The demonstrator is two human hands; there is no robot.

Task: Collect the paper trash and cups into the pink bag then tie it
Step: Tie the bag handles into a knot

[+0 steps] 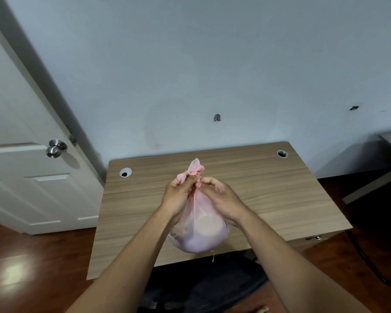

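Wooden counter (pixel 280 199) against a pale wall. Over its near edge, your left hand (pixel 178 195) and right hand (pixel 221 199) each grip the pink bag (pixel 199 236) at its twisted neck, fingers curled tight. The bag bulges full.

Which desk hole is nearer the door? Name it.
The left hole, beside the door; the other hole sits at the far right corner of the desk.
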